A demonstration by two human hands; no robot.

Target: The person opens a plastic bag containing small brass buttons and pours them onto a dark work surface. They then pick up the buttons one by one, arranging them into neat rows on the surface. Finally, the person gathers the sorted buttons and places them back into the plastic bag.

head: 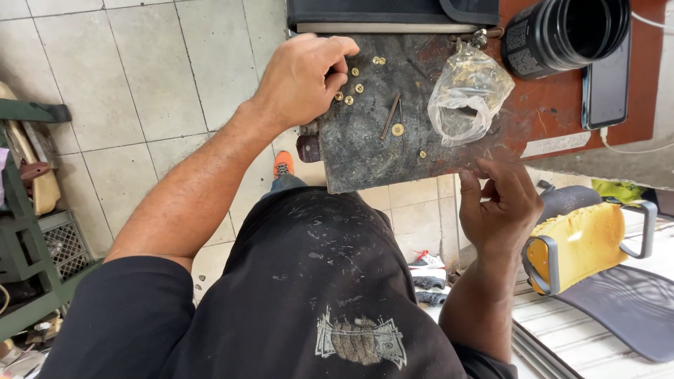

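1. Right hand (500,203), at about four o'clock of the dark worn mat (382,137), hangs at the bench's near edge with fingers loosely curled, thumb and forefinger close; whether it pinches anything I cannot tell.
2. Left hand (303,81), at ten o'clock, rests half-curled on the mat, fingertips touching small brass fittings (349,91).
3. A thin dark nail (391,116) lies mid-mat, just beside a brass washer (397,129).
4. A crumpled clear plastic bag (467,98) sits at two o'clock.
5. Farthest, a black cylindrical container (565,31) and a smartphone (605,84).

brass-gold screws (349,90) on a dark grey mat (365,151), reddish-brown table (554,105).
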